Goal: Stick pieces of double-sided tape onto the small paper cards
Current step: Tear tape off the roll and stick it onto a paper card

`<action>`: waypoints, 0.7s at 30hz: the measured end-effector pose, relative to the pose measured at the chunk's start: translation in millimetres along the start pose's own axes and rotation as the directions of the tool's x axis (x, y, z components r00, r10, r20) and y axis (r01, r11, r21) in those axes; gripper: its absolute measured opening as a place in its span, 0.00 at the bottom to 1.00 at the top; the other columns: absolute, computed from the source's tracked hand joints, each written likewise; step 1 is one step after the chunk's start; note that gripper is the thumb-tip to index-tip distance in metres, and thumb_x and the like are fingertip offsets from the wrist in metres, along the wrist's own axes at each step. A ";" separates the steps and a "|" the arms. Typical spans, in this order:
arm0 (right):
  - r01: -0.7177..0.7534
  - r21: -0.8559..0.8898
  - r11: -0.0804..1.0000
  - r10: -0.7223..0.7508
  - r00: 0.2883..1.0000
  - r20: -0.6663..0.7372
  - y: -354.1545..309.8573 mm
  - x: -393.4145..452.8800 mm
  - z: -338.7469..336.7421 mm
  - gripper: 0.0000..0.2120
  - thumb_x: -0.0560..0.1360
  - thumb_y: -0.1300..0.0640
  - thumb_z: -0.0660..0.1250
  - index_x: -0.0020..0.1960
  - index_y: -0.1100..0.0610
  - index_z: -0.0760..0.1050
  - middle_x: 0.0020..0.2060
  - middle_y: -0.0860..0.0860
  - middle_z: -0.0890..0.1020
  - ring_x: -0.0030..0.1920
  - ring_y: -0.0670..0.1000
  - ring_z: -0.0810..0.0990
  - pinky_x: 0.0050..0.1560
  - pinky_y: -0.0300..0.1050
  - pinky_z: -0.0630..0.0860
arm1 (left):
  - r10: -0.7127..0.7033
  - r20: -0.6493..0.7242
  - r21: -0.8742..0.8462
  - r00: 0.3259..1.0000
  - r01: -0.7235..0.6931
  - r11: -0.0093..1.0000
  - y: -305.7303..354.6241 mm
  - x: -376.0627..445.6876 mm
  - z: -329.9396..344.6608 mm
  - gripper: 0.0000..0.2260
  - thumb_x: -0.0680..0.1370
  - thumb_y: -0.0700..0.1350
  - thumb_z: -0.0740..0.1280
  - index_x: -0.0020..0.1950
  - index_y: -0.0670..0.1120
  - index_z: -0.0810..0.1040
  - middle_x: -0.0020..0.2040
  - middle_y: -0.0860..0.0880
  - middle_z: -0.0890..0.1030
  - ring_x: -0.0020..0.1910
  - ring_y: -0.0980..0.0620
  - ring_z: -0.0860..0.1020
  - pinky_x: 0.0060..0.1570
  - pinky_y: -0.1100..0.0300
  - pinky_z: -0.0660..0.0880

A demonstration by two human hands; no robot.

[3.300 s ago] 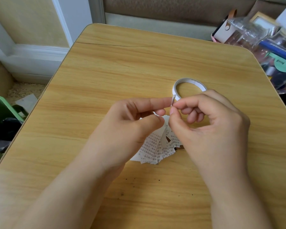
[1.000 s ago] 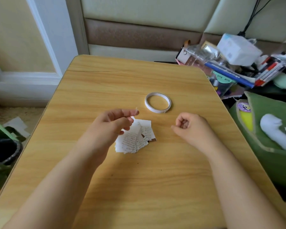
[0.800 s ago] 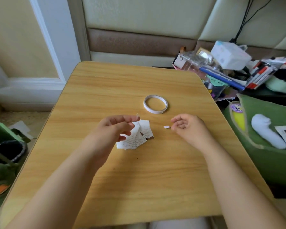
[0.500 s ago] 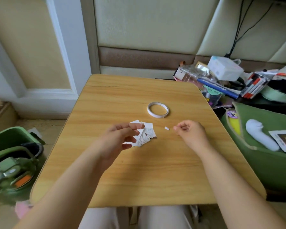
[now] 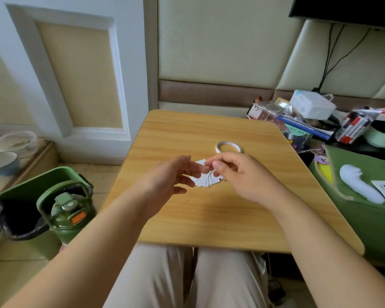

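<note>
Our left hand [image 5: 171,174] looks relaxed, right hand [image 5: 233,172] curled, contents unclear, mid-frame over the cards [image 5: 206,180]. We'd press tape [image 5: 228,147] pieces flat.

home room | padded wall panels [image 5: 220,41] | cluttered bedside [image 5: 320,121] | wooden table [image 5: 209,218]

Two hands, left [image 5: 165,181] and right [image 5: 242,176], meet mid-frame over one table [image 5: 209,214]. One fan of cards [image 5: 206,180] lies under them, too overlapped to count. One tape roll [image 5: 228,146] sits above. One green bottle [image 5: 69,212], lower left.
</note>
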State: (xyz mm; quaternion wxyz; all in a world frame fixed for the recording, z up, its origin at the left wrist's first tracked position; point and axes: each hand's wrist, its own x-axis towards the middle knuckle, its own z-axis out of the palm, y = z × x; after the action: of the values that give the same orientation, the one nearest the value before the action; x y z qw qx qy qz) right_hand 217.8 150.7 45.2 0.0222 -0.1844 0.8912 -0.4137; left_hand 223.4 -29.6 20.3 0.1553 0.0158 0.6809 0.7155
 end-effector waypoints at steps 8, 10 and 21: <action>0.060 0.025 0.998 -0.059 0.997 -0.059 -11.5 4.1 8.9 0.07 0.78 0.57 0.64 0.48 0.49 0.80 0.42 0.42 0.84 0.44 0.42 0.81 0.50 0.44 0.79 | -0.011 0.012 0.017 1.000 0.011 1.000 10.7 -5.2 -14.0 0.23 0.82 0.51 0.51 0.44 0.48 0.85 0.42 0.51 0.80 0.42 0.52 0.74 0.48 0.55 0.67; 0.073 0.048 0.996 -0.069 0.995 -0.076 -10.3 6.1 9.3 0.06 0.78 0.58 0.65 0.48 0.51 0.81 0.41 0.41 0.84 0.42 0.41 0.81 0.48 0.43 0.79 | -0.023 0.027 0.003 0.999 0.023 1.000 11.2 -2.2 -15.9 0.23 0.82 0.52 0.51 0.43 0.48 0.85 0.43 0.51 0.80 0.42 0.51 0.74 0.48 0.54 0.67; -0.014 0.165 0.986 0.035 0.992 -0.124 25.4 39.6 8.4 0.05 0.73 0.60 0.71 0.41 0.50 0.81 0.37 0.44 0.84 0.38 0.42 0.81 0.41 0.34 0.77 | -0.120 0.034 0.010 0.992 0.120 0.993 5.0 51.4 -15.9 0.22 0.82 0.51 0.51 0.46 0.45 0.84 0.40 0.51 0.81 0.42 0.51 0.74 0.49 0.54 0.67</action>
State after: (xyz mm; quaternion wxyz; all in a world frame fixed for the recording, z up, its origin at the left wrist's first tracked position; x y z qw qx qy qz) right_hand 174.7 145.8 25.2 -0.0140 -0.1446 0.8561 -0.4959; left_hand 169.7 -32.6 14.3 0.2098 -0.0122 0.6806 0.7018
